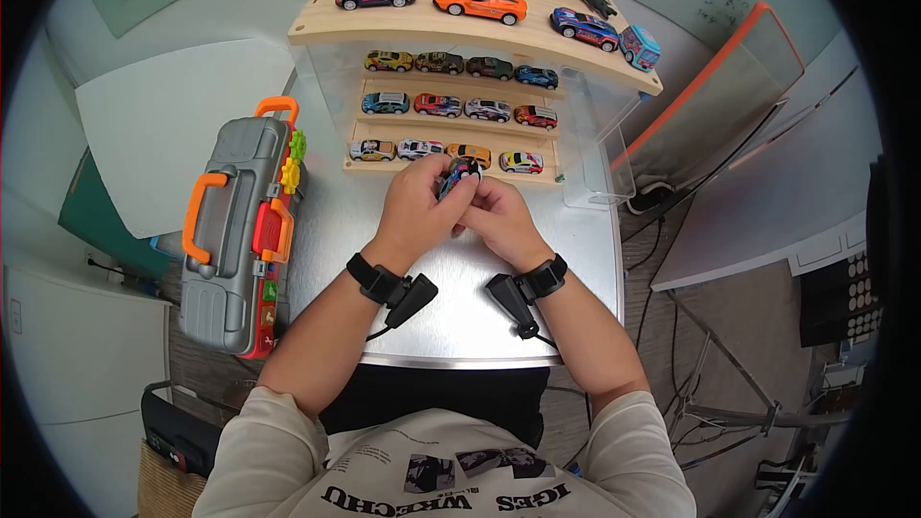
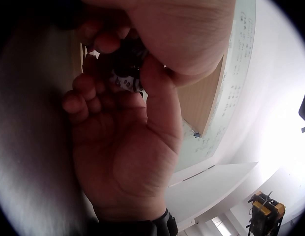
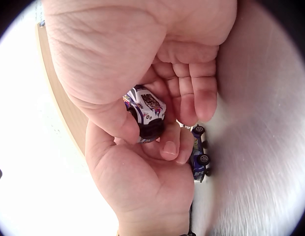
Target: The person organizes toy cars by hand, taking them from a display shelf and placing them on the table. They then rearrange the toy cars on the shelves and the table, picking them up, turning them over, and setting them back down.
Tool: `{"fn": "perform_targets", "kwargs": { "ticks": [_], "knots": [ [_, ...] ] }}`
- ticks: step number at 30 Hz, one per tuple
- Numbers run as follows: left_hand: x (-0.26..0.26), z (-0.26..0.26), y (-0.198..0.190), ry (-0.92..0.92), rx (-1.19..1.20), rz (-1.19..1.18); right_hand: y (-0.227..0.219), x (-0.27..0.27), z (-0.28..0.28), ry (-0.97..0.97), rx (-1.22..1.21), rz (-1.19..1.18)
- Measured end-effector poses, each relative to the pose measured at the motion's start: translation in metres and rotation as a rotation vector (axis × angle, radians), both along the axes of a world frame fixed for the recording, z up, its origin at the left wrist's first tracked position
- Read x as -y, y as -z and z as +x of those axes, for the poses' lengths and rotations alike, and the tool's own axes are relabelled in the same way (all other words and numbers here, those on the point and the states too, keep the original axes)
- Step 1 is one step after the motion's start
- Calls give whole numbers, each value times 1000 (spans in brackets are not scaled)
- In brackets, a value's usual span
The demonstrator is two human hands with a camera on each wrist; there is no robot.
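A small toy car (image 1: 462, 173), white with purple and dark parts, is held between both hands, raised off the metal table (image 1: 460, 307). My left hand (image 1: 417, 206) grips it with curled fingers. From the other side my right hand (image 1: 504, 221) holds it too, its thumb along the car. In the right wrist view the car's white hood (image 3: 150, 108) shows between the fingers. A spotted white end (image 2: 125, 82) shows in the left wrist view; the rest is hidden. Beyond the left hand, a blue toy car (image 3: 199, 155) has its wheels toward the metal surface.
Behind the hands stands a wooden stepped rack (image 1: 460, 120) with rows of toy cars. Larger cars, such as an orange one (image 1: 480, 4), and dolls sit on the wooden board (image 1: 317, 19) above. A grey toy toolbox (image 1: 230, 230) is at left, a clear panel (image 1: 590, 134) at right.
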State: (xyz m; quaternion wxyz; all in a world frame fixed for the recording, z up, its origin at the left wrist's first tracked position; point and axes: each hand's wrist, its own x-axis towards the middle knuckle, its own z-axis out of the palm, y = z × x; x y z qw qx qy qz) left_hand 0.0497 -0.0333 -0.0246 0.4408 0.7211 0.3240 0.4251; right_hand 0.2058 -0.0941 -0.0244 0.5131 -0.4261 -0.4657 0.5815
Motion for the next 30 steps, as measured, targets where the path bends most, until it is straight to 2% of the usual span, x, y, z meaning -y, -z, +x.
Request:
{"fn": "perform_targets", "kwargs": {
  "ticks": [4, 11, 13, 17, 19, 23, 26, 28, 30],
  "knots": [
    [1, 0, -2, 7, 1, -54, -1, 0, 0, 4, -1, 3],
    [0, 1, 1, -5, 0, -7, 1, -1, 1, -6, -16, -2],
    [2, 4, 1, -50, 113, -53, 2, -1, 1, -5, -12, -4],
    [5, 2, -5, -60, 92, -50, -1, 0, 0, 2, -7, 6],
    [7, 1, -8, -27, 118, -131, 0, -1, 1, 0, -13, 22],
    [7, 0, -10, 5, 106, -93, 4, -2, 4, 32, -50, 42],
    [10, 1, -16, -64, 170, -137, 5, -3, 3, 54, -78, 46],
    [7, 2, -12, -123, 180, -50, 1, -1, 0, 68, -104, 47],
    [4, 1, -11, -162, 187, -13, -9, 3, -5, 178, -102, 53]
  ]
}}
